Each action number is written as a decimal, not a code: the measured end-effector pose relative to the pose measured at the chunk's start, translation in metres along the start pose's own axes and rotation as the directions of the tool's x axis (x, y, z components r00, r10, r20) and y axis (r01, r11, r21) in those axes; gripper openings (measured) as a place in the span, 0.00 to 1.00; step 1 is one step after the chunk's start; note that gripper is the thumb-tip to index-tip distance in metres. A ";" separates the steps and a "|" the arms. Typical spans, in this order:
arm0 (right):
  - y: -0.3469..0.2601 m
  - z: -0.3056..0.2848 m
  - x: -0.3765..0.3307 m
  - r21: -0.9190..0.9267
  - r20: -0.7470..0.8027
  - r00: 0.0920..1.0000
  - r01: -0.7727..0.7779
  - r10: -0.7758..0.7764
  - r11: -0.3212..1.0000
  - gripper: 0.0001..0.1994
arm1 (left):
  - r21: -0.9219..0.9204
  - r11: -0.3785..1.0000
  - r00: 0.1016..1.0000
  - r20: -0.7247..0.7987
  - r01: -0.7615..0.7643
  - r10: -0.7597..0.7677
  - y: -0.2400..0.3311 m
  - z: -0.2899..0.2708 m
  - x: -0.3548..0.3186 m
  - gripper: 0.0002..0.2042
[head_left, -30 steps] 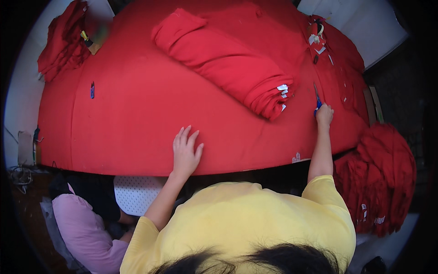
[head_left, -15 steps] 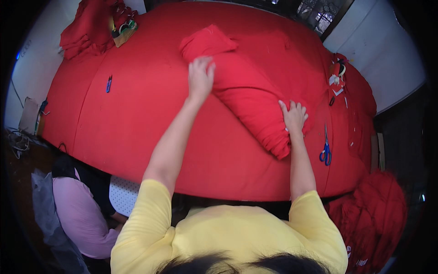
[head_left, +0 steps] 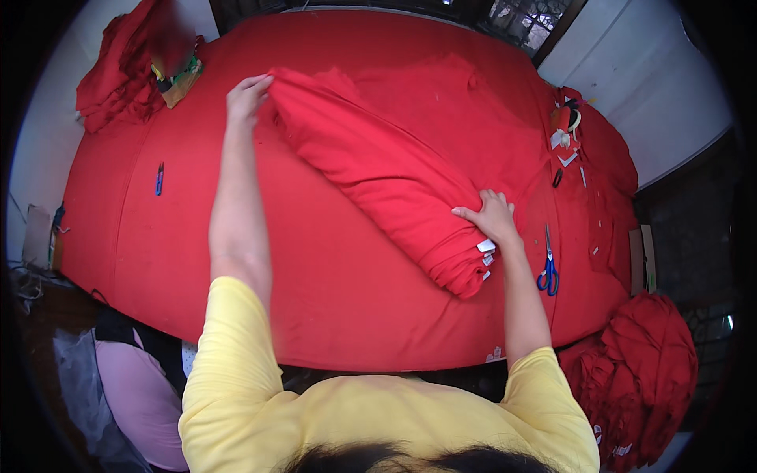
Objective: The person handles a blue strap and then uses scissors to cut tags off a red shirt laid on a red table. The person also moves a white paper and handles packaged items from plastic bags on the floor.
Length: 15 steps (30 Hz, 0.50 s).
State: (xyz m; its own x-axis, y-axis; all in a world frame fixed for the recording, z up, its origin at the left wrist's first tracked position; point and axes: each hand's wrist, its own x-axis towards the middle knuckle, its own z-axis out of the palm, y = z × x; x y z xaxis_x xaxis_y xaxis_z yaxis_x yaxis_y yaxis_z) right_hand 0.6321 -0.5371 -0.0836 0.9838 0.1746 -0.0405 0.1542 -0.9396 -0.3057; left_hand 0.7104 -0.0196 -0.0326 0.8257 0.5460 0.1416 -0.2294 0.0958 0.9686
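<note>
A stack of folded red garments (head_left: 378, 189) lies slantwise across the red-covered table, with white labels (head_left: 486, 251) showing at its near right end. My left hand (head_left: 248, 96) is closed on the far left end of the top red garment, pinching its edge and drawing the cloth taut. Near the labelled end, my right hand (head_left: 493, 217) rests on the garments with its fingers spread, thumb pointing left. Blue-handled scissors (head_left: 548, 272) lie on the cloth just right of my right forearm.
Thread snips (head_left: 159, 180) lie at the table's left. Red cloth (head_left: 118, 87) is heaped at the far left beside a small box (head_left: 183, 85). Tape and scraps (head_left: 569, 130) sit at the right. More red cloth (head_left: 639, 378) hangs low right. A person in pink (head_left: 140, 402) is at lower left.
My left hand has moved left and taken hold of the garment's end, and the bunched far end now lies flatter and extended. My right hand still rests on the stack.
</note>
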 end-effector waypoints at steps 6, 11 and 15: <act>-0.024 -0.069 0.038 0.216 0.615 0.784 -0.063 -0.085 0.974 0.49 | 0.396 0.915 0.967 -0.199 -0.072 0.162 0.029 -0.110 -0.100 0.10; -0.084 -0.077 0.001 0.001 0.159 0.867 0.478 -0.472 0.878 0.37 | 0.310 0.904 0.926 0.141 0.294 -0.349 0.026 -0.097 -0.278 0.16; -0.230 -0.063 -0.123 -0.067 0.175 0.488 0.872 -0.855 0.485 0.10 | -0.213 0.623 0.640 0.459 0.753 -0.616 0.021 -0.073 -0.391 0.39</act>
State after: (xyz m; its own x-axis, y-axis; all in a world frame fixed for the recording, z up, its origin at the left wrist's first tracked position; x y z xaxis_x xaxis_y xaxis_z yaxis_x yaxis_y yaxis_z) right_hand 0.4815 -0.3612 0.0514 0.3327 0.9400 0.0751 0.9389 -0.3227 -0.1200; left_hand 0.3448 -0.1706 -0.0825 0.9063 -0.0912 -0.4127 0.3687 0.6479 0.6666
